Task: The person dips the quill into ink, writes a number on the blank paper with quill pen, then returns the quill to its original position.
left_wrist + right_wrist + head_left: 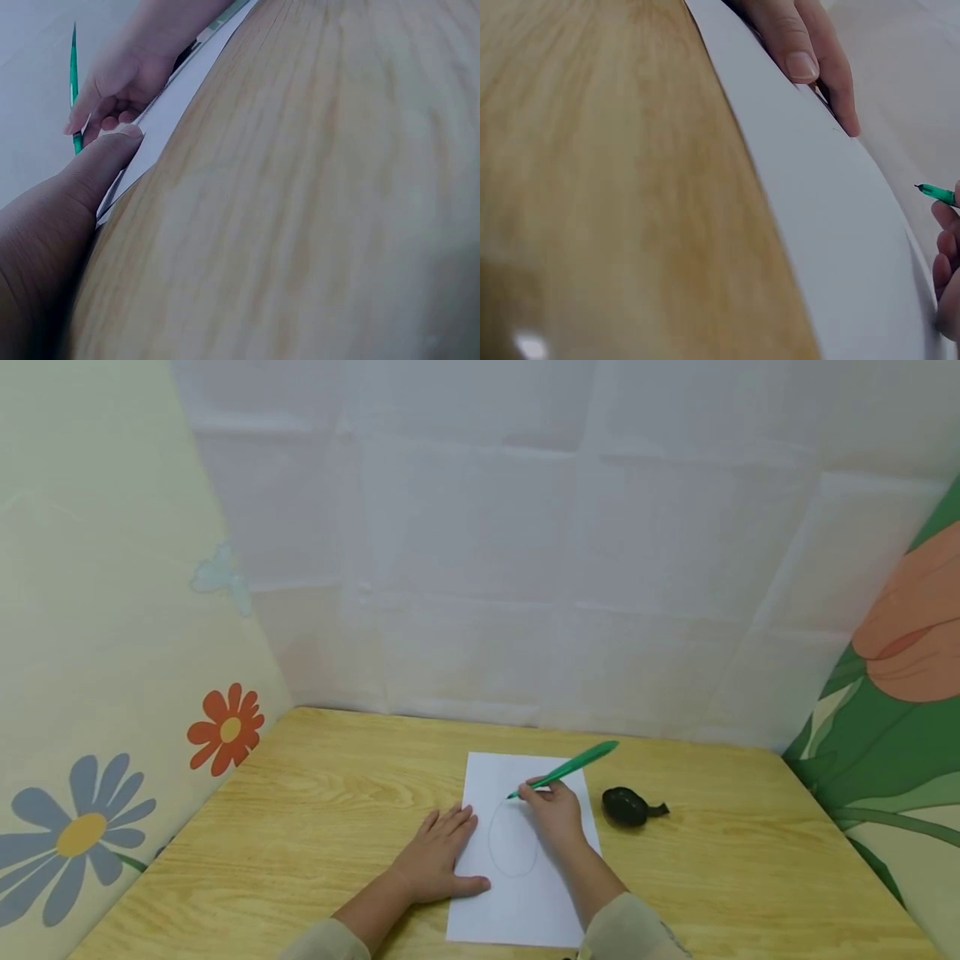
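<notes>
A white sheet of paper (517, 910) lies on the table, with a thin oval outline drawn on its middle. My left hand (435, 860) rests across the sheet's left edge, fingers and thumb spread. My right hand (558, 818) is over the sheet's right side and pinches a green pen (573, 764), its barrel slanting up to the right. Near the top of the oval is the pen's dark tip. In the right wrist view the pen (937, 194) shows its tip apart from the paper (817, 202). My left thumb (105, 161) hides the tip in the left wrist view.
To the right of the sheet lies a shiny black rounded thing (626, 807) with a short stalk. The wood-grain table (315, 793) meets a creased pale cloth (465, 568) at the back. Flower-printed cloths (112, 652) stand at both sides.
</notes>
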